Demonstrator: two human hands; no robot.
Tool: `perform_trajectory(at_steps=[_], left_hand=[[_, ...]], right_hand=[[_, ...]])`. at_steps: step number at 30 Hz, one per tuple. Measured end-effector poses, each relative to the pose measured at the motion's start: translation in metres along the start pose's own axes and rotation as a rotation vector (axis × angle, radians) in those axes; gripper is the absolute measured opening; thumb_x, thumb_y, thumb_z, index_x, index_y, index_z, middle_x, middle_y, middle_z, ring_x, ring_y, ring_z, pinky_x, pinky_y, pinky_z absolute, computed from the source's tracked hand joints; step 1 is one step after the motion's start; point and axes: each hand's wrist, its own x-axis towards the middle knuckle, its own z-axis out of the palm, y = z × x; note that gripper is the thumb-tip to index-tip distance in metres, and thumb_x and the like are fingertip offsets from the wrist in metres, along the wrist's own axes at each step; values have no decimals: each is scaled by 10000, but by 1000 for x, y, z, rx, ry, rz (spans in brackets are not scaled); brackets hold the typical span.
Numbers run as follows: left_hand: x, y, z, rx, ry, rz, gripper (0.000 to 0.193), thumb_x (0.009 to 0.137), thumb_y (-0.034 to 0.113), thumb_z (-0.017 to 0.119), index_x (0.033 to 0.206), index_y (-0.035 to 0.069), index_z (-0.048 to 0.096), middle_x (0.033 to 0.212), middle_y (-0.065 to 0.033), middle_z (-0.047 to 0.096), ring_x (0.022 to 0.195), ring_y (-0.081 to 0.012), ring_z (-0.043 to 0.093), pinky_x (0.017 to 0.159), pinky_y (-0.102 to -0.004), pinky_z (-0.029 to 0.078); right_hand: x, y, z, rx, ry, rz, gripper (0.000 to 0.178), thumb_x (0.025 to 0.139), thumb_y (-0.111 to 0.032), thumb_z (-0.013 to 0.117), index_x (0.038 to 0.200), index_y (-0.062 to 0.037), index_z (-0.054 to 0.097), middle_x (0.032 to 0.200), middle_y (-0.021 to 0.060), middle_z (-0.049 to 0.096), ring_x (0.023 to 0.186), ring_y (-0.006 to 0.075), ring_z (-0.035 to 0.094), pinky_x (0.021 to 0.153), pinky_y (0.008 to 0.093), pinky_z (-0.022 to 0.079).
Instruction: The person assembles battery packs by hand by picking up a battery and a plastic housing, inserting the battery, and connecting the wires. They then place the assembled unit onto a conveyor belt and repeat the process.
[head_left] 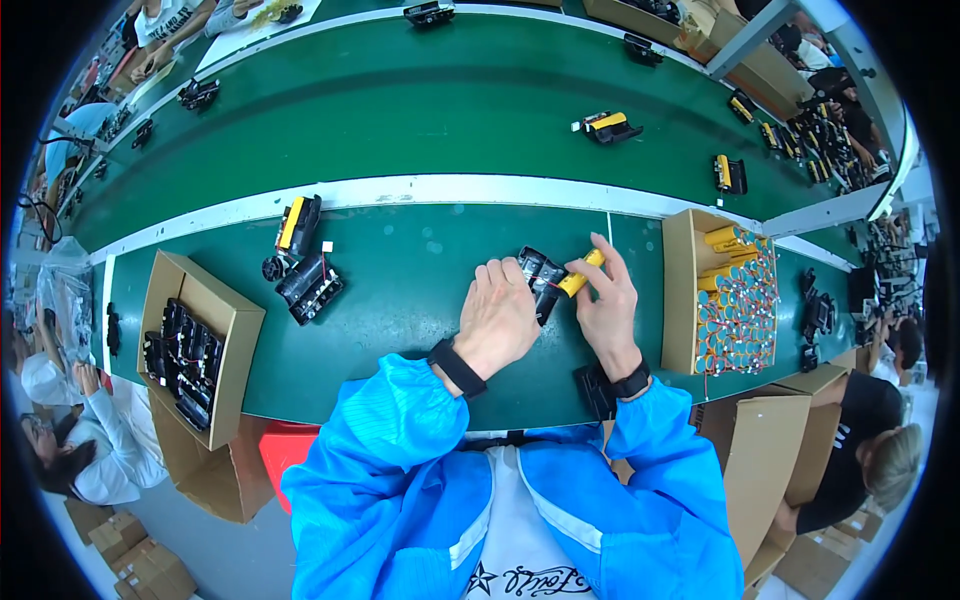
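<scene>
My left hand is closed round the left side of a black plastic housing, held just above the green bench. In my right hand, a yellow cylindrical battery is pinched by the fingers, tilted beside the housing's right edge. A thin red wire shows between the two. Below my right wrist lies another black part, partly hidden by the wrist. To the left on the bench rest a housing with a yellow battery in it and a black housing with a small white connector near it.
At the left stands a cardboard box of black housings; at the right, a cardboard box packed with yellow batteries. Beyond a white rail runs a green conveyor carrying several housings. A metal post stands far right. Other people sit around.
</scene>
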Motion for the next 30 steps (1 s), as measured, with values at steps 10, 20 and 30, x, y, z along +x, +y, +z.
perform_trajectory(at_steps=[10,20,30], left_hand=[[6,-5,1,17,-24,-42,562,689,109,737,1125,-103,451,1038,-239,528,951,-366,548,816,-422,486],[-8,-31,-16,-280,-43,27,633,761,25,674,1318,-112,407,1149,-246,493,1013,-399,564,847,-440,514],[-20,-24,-33,4,-23,207,543,760,-61,602,1291,37,541,1276,-169,464,1000,-345,595,819,-431,549]], right_hand=[[-2,-34,-1,179,-35,12,332,701,-134,809,1006,-51,706,1416,248,474,1164,384,595,944,382,501],[-9,-40,26,250,-35,-8,348,707,-76,809,1037,-38,705,1444,247,411,1191,408,561,974,405,496],[6,-63,13,185,-151,232,406,695,-78,822,1077,-48,689,1414,233,425,1204,389,529,958,406,507]])
